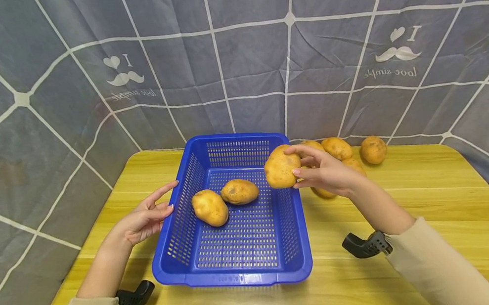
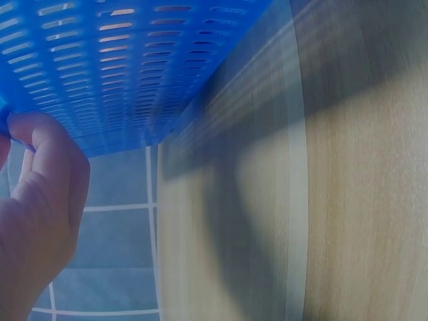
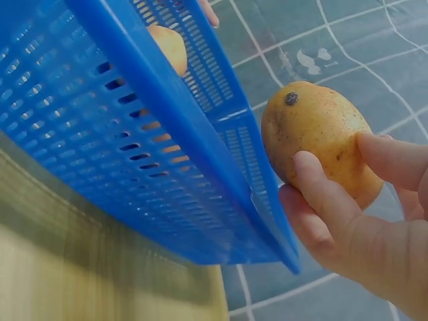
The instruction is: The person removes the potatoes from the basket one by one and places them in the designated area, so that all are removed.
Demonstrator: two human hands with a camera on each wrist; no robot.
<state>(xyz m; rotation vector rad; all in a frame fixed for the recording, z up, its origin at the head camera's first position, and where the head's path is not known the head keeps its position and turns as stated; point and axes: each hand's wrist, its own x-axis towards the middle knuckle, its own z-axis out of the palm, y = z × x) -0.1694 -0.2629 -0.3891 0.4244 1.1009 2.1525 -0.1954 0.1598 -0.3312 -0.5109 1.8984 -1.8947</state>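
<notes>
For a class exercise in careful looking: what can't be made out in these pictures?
Head view: how many round yellow-brown potatoes lie on the yellow wooden table; the right grip partly covers them.
Head view: the marking on the front rim of the blue rectangular perforated plastic basket; too small.
Left wrist view: part of the left grip; cut off by the left edge.
Right wrist view: the basket's floor; hidden by the near wall.

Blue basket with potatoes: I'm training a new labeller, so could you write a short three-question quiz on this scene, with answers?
1. How many potatoes lie inside the blue basket?
2. True or false: every potato is inside the basket.
3. Which holds a potato? A) left hand only; B) right hand only; C) both hands.

Key: 1. Two. 2. False; other potatoes lie on the table. 3. B.
</notes>
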